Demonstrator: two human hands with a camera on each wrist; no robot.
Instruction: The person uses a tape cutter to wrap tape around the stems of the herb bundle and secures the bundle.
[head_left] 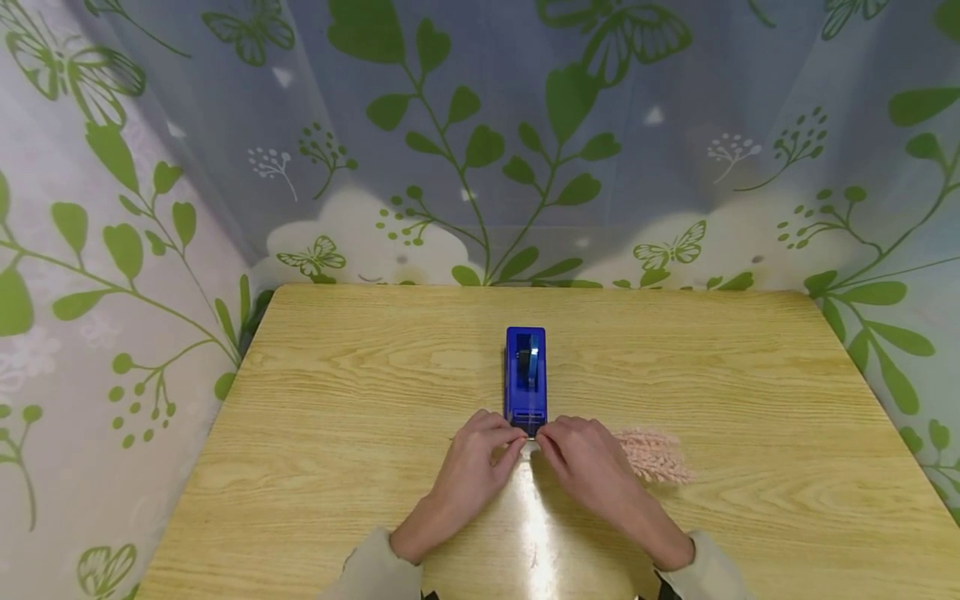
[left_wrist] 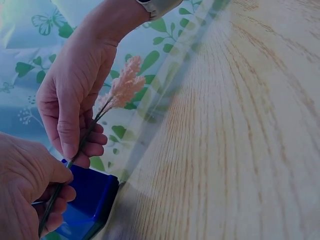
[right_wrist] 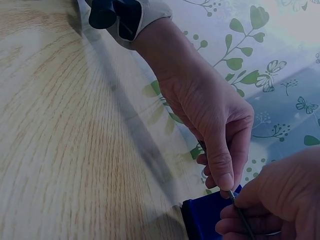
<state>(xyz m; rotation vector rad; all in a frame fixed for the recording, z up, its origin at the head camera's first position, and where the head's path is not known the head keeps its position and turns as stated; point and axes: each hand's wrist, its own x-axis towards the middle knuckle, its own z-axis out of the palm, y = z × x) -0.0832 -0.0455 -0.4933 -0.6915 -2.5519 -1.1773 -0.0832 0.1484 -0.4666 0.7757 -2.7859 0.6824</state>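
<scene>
nearest the head camera, two pale sleeves frame the person's wrists at the near edge of the light wooden table (head_left: 337, 392). going left to right: the left hand (head_left: 472, 467) has its thumb and forefinger closed together on the thin dark stem (left_wrist: 82, 145) of a pink feathery artificial sprig (head_left: 654, 454). the right hand (head_left: 588, 467) pinches the same stem a little further along, fingers curled round it. both sets of fingertips meet just at the near end of the blue plastic tape dispenser (head_left: 526, 379), which stands in the middle of the table. the stem runs between the two pinches and across the dispenser's front edge, and the pink head trails out to the right from behind the right hand, lying on the wood. whether any tape is already on the stem cannot be told.

risk, as a judgement: the stem is thin and the two grips sit close together, so a pull in opposite directions could bend or snap it. it could also slip from one pinch. pressing down on the dispenser's front edge might scoot the dispenser away.
</scene>
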